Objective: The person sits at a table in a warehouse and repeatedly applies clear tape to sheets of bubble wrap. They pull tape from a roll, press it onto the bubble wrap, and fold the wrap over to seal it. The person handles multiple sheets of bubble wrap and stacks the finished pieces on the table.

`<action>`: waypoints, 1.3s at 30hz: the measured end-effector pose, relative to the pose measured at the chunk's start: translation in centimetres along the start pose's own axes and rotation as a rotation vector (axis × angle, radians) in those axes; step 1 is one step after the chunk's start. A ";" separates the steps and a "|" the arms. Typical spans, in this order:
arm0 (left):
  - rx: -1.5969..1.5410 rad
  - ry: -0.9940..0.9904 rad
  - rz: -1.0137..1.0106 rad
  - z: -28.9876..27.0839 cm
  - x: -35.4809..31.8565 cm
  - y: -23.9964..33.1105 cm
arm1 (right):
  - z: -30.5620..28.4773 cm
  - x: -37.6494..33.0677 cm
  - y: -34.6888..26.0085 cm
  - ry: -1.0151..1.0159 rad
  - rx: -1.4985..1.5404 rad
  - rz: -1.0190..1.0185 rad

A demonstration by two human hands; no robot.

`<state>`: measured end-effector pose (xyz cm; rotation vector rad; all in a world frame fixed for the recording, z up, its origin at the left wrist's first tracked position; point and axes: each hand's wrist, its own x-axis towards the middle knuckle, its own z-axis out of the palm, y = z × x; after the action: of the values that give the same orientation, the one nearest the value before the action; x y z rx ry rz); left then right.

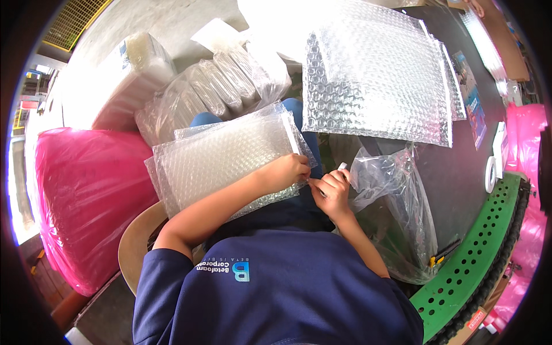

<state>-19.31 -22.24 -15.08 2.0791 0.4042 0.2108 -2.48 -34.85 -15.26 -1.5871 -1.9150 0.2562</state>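
Note:
A small stack of clear bubble wrap bags (224,152) lies across my lap, slightly tilted, with a white strip (291,133) along the right edge of the top one. My left hand (288,172) is closed on that edge near its lower corner. Close beside it, my right hand (333,190) is closed too, its thumb and forefinger pinched at the same corner. A small white thing (342,166) sticks up out of the right hand's curled fingers; its kind is not clear. What the right fingertips pinch is too small to make out.
More bubble wrap bags (379,80) lie piled on the dark table (454,172) to the right. A crumpled clear plastic bag (397,184) hangs by the table's near edge, with a yellow-black cutter (443,253) beside it. Pink-wrapped bundles (92,201) and clear-wrapped packs (213,86) stand left and ahead.

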 end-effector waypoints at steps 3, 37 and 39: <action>0.126 -0.031 0.121 -0.5 -1.6 0.0 | -0.2 0.6 1.0 -0.004 0.127 0.031; 0.232 0.023 -0.021 -24.5 -8.7 19.4 | 0.4 2.1 2.9 -0.530 0.484 0.458; 0.320 -0.036 0.114 -26.6 -3.1 20.0 | 3.9 -1.0 5.9 -0.376 0.954 0.543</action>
<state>-26.42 -11.61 15.79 2.4199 0.3136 0.1855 0.10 -33.39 -21.75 -1.3555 -1.1886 1.5225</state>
